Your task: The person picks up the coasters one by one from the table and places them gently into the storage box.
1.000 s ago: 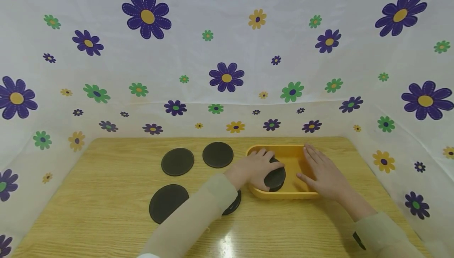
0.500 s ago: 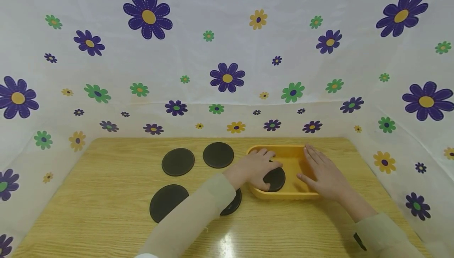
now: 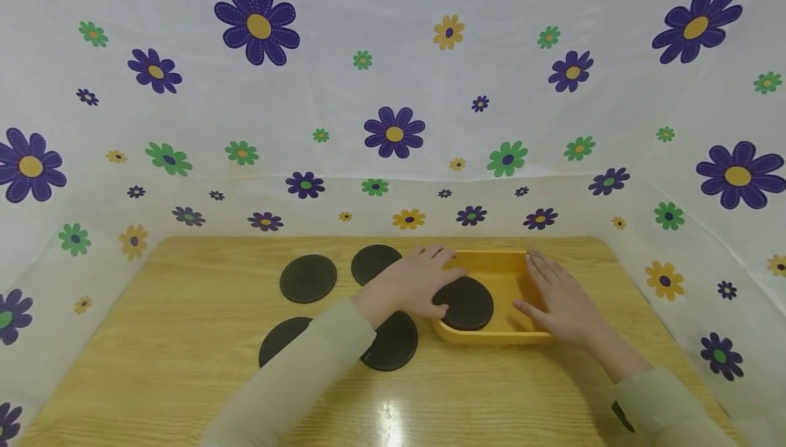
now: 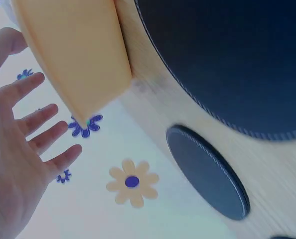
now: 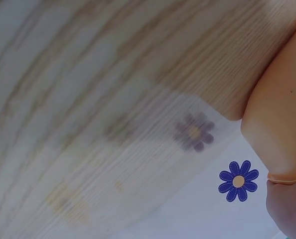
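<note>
A round black coaster lies in the left part of a yellow tray. My left hand is over the tray's left end, its thumb and fingertips overlapping the coaster's edge in the head view. Spread fingers with nothing between them show on that hand in the left wrist view, beside the tray wall. My right hand rests on the tray's right end with straight fingers. Only a small part of it appears at the corner of the right wrist view.
Several more black coasters lie on the wooden table left of the tray: one far left, one behind my left wrist, one near the tray and one partly under the left sleeve. A flowered white cloth encloses the table.
My left hand has let go of the coaster in the tray and drawn back to the left, uncovering more of it. The right hand has stayed in place.
</note>
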`<state>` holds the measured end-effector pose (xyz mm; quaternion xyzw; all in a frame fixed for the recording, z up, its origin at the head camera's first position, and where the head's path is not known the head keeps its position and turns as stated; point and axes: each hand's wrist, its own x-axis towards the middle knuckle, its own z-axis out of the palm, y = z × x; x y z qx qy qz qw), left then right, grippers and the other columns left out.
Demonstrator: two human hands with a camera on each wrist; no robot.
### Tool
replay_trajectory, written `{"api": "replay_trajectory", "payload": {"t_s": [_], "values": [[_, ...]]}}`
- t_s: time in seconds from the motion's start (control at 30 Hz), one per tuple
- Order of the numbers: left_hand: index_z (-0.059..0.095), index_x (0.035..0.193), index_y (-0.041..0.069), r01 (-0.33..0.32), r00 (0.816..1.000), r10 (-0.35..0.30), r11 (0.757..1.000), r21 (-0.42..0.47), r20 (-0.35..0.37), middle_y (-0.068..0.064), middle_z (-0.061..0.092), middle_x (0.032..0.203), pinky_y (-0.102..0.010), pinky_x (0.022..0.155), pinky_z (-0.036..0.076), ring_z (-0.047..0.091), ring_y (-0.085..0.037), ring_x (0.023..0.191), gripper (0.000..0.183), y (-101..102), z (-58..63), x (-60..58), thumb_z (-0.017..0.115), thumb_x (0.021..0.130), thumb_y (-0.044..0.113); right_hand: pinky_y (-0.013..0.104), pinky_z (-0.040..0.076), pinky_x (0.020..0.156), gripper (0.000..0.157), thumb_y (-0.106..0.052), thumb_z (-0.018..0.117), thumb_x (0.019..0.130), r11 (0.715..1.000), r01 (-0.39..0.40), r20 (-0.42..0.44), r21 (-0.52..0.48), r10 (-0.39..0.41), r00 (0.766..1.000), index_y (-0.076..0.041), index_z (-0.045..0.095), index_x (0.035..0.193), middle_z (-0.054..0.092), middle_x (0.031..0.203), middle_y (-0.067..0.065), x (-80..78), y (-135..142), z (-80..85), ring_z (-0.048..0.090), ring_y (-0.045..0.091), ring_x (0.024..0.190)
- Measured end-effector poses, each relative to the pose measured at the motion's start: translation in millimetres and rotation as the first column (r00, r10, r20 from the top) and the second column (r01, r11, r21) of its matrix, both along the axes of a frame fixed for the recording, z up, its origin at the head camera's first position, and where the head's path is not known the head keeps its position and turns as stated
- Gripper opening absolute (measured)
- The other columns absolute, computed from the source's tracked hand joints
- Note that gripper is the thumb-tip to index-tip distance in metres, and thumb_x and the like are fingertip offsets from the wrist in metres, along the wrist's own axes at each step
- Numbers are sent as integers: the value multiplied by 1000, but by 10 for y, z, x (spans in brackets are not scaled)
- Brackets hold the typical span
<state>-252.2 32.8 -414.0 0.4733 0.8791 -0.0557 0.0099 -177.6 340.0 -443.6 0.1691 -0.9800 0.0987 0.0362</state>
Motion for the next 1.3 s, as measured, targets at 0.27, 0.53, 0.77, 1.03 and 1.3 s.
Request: {"api": "replay_trajectory", "payload": {"t_s": [0.27, 0.53, 0.77, 1.03, 1.3], "values": [[46, 161, 26, -71, 997, 69, 996, 57, 29, -10, 39, 168, -53, 128, 33, 37, -32, 156, 70, -338, 57, -68, 68, 97, 45, 59, 21, 130, 92, -51, 58, 104, 1000, -6, 9, -1, 6, 1000, 11, 25, 163, 20, 173, 30, -29, -19, 0, 21, 49, 161], [49, 159, 18, -130, 991, 128, 990, 49, 38, -17, 39, 166, -58, 125, 35, 36, -38, 155, 69, -738, 47, -153, 70, 99, 43, 60, 23, 129, 91, -51, 59, 104, 1000, -7, -4, -4, 7, 1000, 11, 26, 163, 22, 172, 31, -24, -23, 9, 23, 49, 160], [50, 157, 20, -198, 979, 195, 979, 52, 55, -16, 41, 165, -57, 126, 35, 39, -38, 153, 71, -1087, -39, -179, 77, 94, 41, 56, 18, 132, 91, -50, 59, 104, 1000, -10, -10, -5, 10, 1000, 11, 25, 163, 21, 173, 31, -18, 5, -12, 22, 49, 160], [54, 154, 16, -273, 961, 265, 957, 99, 80, -20, 46, 160, -59, 124, 36, 42, -40, 150, 73, -1462, -146, -224, 82, 89, 33, 51, 14, 134, 91, -50, 59, 104, 1000, -12, -22, 0, 12, 1000, 12, 26, 162, 21, 172, 31, -6, 19, -17, 23, 49, 160], [60, 147, 10, -295, 955, 285, 944, 147, 86, -25, 48, 156, -65, 119, 40, 44, -46, 146, 68, -1777, -278, -265, 84, 87, 29, 51, 14, 134, 91, -49, 59, 104, 1000, -13, -22, -8, 12, 1000, 12, 26, 162, 22, 172, 31, -6, 16, -24, 23, 49, 160]]}}
